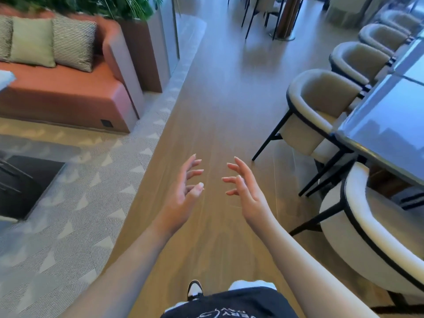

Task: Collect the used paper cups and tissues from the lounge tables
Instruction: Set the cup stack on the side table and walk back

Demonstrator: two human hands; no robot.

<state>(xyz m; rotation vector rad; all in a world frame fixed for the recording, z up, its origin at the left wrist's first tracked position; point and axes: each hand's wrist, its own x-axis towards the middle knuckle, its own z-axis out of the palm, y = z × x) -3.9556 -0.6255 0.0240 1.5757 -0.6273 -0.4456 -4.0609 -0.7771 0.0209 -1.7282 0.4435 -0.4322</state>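
Wood floor runs up frame centre; patterned carpet lower left.
Orange sofa upper left, cushions on it.
Grey table right edge, beige chairs tucked along it; visible top carries nothing I can make out.
Left hand, right hand mid-frame, palms facing, well apart: each grip released, fingers spread, holding nothing.
Cups, tissues: not in view.
Judgement: both light. Cups crush easily, may hold dregs; grip mid-wall, keep upright. Tissues soft; pinch anywhere.
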